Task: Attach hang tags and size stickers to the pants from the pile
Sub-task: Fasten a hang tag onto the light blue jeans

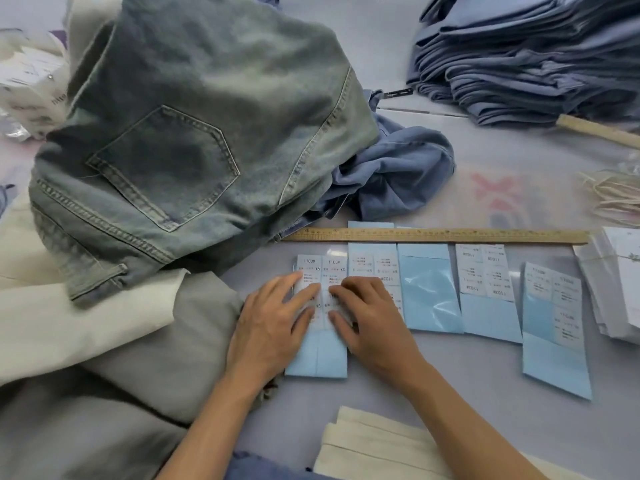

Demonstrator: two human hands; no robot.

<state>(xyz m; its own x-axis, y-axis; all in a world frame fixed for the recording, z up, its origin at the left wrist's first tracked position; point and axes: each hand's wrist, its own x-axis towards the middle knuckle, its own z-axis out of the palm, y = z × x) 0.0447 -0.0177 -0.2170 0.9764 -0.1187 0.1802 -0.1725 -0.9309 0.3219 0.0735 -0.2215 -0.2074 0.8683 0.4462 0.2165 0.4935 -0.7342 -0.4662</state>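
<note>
A: Where are the hands?
B: Both down on the leftmost sticker sheet (317, 355), a pale blue strip on the desk (485, 427). Left hand (273, 327) lies flat, fingers straight, pressing the sheet. Right hand (367, 323) likewise, fingertips on the white size stickers (323, 268); whether it pinches one I cannot tell.
A: The other sheets?
B: Four more sheets (429, 292) in a row to the right, just below a wooden ruler (436, 235).
A: And the pants?
B: Faded jeans (194, 140) heaped at the left, back pocket up, over grey cloth (145, 358) and cream cloth (69, 317). Folded blue stack (526, 60) far right. Hang tags (620, 282) at the right edge.
</note>
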